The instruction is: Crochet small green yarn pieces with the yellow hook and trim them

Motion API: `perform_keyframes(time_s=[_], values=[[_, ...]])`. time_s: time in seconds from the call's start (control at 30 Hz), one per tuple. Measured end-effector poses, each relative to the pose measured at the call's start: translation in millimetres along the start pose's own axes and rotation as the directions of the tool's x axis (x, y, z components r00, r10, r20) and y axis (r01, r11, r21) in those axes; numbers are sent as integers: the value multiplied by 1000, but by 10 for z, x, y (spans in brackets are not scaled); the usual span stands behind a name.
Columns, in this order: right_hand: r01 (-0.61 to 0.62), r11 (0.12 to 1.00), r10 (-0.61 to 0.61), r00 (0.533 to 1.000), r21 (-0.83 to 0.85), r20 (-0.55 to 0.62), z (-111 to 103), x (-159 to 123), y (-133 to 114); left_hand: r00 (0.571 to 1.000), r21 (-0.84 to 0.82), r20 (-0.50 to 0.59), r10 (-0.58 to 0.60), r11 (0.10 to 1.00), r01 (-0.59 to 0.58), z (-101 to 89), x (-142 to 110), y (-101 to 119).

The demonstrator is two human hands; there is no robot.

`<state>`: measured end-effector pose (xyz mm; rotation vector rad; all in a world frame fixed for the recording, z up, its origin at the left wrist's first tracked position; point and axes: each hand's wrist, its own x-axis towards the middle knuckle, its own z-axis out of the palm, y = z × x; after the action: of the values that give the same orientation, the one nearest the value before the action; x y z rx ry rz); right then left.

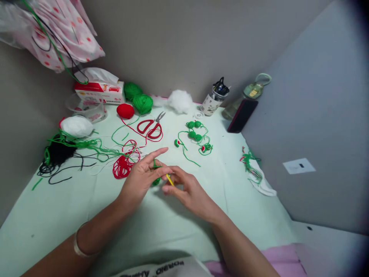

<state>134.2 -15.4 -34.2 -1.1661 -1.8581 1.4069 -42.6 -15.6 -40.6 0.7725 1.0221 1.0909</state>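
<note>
My left hand (142, 175) pinches a small green crocheted piece (156, 181), with green yarn looped over its raised forefinger. My right hand (184, 188) is closed on a yellow-handled crochet hook (170, 179) whose tip meets the green piece. Both hands hover just above the pale green table cover (86, 207), near its middle. Green yarn runs from the piece leftward to a tangle (95, 146).
Red-handled scissors (151, 127), red yarn tangle (123, 163), red ball (125, 110), green yarn balls (138, 98), small finished green pieces (196, 134), white stuffing (180, 100), black yarn (57, 154), tissue box (99, 92), jar (215, 100), bottle (248, 96) and phone (242, 115) surround the hands.
</note>
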Motion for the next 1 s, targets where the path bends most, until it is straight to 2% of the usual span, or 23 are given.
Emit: perform_keyframes(time_s=[0.03, 0.07, 0.17, 0.23, 0.3, 0.43, 0.57, 0.67, 0.77, 0.87, 1.0], values=[[-58, 993, 54, 998, 105, 37, 12, 27, 5, 1000, 4, -16, 11, 1000, -11, -2, 19, -23], [-91, 976, 88, 996, 200, 22, 13, 56, 22, 999, 8, -38, 17, 1000, -17, -10, 34, -46], [-65, 889, 158, 973, 454, -171, -37, 124, 107, 994, 28, -102, 23, 999, -20, -54, 62, -106], [-34, 838, 210, 941, 545, -265, -81, 139, 153, 994, 48, -104, 27, 999, -22, -73, 67, -134], [-42, 846, 225, 932, 532, -283, -97, 131, 168, 996, 90, -78, 39, 995, -32, -67, 58, -151], [-72, 929, 153, 968, 362, -201, -17, 106, 148, 998, 274, -29, 60, 961, -50, -3, 8, -170], [-60, 985, 112, 937, 163, -331, 61, 112, 163, 997, 370, -44, 69, 928, -48, -2, -18, -216], [-71, 987, 119, 927, 144, -355, 50, 120, 186, 995, 380, -40, 88, 923, -66, -48, -1, -259], [-19, 983, 86, 927, 184, -365, 34, 125, 196, 998, 371, -15, 59, 927, -49, -59, 20, -274], [1, 933, 110, 952, 360, -287, 60, 130, 208, 1000, 375, 12, 24, 926, -27, -24, 22, -262], [-88, 743, 163, 985, 663, -52, 115, 131, 224, 993, 441, 101, 68, 891, -105, 15, 0, -259]])
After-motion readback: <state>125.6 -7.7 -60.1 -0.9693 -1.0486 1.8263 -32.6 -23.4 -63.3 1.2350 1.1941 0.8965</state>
